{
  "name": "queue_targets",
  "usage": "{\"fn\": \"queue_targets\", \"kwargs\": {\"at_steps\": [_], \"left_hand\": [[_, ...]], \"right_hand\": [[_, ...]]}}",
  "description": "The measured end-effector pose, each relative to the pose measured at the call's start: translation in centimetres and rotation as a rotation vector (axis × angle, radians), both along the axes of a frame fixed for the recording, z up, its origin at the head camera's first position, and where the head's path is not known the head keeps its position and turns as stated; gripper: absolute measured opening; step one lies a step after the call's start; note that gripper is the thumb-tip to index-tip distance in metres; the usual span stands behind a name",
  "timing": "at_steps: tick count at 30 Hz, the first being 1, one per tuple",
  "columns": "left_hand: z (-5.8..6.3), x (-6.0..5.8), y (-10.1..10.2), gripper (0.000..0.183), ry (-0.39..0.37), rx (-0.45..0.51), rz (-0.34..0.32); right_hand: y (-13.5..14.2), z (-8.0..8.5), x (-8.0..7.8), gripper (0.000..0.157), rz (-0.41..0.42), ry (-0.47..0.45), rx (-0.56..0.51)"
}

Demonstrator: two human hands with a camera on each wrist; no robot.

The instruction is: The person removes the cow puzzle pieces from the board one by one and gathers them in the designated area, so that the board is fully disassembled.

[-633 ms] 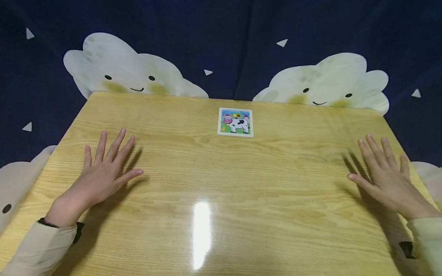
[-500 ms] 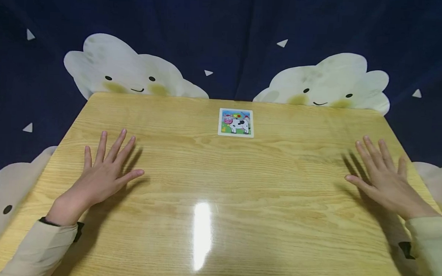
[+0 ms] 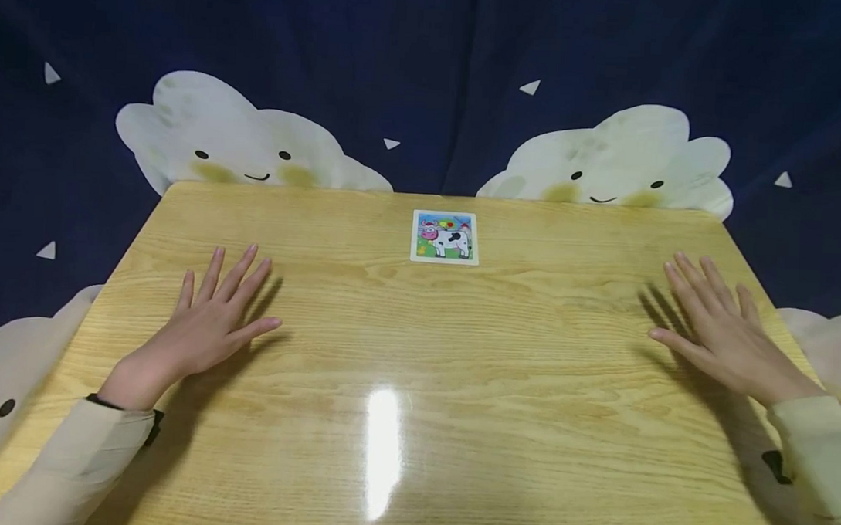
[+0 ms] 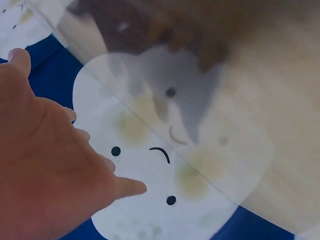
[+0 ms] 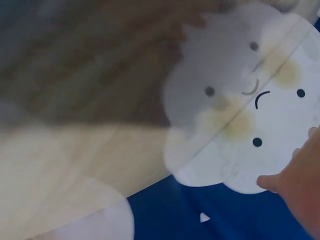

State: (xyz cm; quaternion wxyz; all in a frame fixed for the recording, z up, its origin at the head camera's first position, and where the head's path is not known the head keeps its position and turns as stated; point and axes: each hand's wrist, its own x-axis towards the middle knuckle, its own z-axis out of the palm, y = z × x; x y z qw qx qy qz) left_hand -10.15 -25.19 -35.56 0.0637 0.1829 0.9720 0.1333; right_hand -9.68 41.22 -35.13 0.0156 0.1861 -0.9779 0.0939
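A square picture card (image 3: 445,238) with a white border, showing a cartoon cow, lies near the far edge of the wooden table (image 3: 418,316). My left hand (image 3: 210,325) hovers over the table's left side, palm down, fingers spread. Over the right side my right hand (image 3: 720,335) is held the same way, with a shadow beneath it. Both hands hold nothing, and the card lies between them, farther back. In the left wrist view the left hand (image 4: 55,165) appears from the side; the right wrist view shows only part of the right hand (image 5: 297,182).
Behind the table hangs a dark blue cloth (image 3: 427,77) printed with smiling white clouds and small triangles. A bright light reflection shows on the glossy tabletop. Beige sleeves cover both forearms, with black bands at the wrists.
Both hands have shifted slightly inward, toward the middle of the table, fingers still spread. The head view has tilted a little; the card stays in its place on the table.
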Motion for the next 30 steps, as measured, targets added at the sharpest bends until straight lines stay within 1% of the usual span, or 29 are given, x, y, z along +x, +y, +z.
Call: {"fn": "queue_targets", "kwargs": {"at_steps": [3, 6, 10, 14, 17, 20, 22, 26, 27, 30], "left_hand": [[0.2, -1.3, 0.8, 0.082, -0.021, 0.01, -0.05], [0.3, -2.9, 2.1, 0.081, -0.055, 0.004, -0.1], [0.0, -5.7, 4.6, 0.079, -0.081, -0.007, -0.18], [-0.6, -8.7, 7.6, 0.077, -0.061, -0.005, -0.249], [-1.1, -10.9, 9.6, 0.076, -0.038, -0.013, -0.287], [-1.5, -12.8, 11.5, 0.075, -0.034, -0.019, -0.312], [-1.8, -13.8, 12.9, 0.075, -0.044, -0.018, -0.32], [-2.4, -15.5, 15.0, 0.078, -0.064, -0.036, -0.338], [-2.4, -15.8, 15.5, 0.078, -0.065, -0.055, -0.338], [-2.7, -16.9, 16.2, 0.08, -0.053, -0.1, -0.344]], "right_hand": [[-0.9, 0.4, -1.2, 0.095, 0.058, 0.01, 0.002], [-2.4, 0.6, -2.8, 0.094, 0.112, 0.016, 0.005], [-5.0, 0.2, -5.2, 0.091, 0.183, 0.006, 0.0], [-7.9, -0.6, -7.9, 0.087, 0.242, -0.015, 0.012], [-10.0, -1.4, -10.0, 0.085, 0.269, -0.036, 0.024], [-12.0, -2.3, -12.0, 0.085, 0.282, -0.053, 0.032], [-13.3, -2.7, -13.1, 0.085, 0.288, -0.062, 0.034], [-15.6, -3.4, -14.8, 0.084, 0.302, -0.095, 0.024], [-16.1, -3.5, -15.2, 0.084, 0.303, -0.105, 0.023], [-17.3, -3.6, -16.3, 0.085, 0.298, -0.136, 0.029]]}}
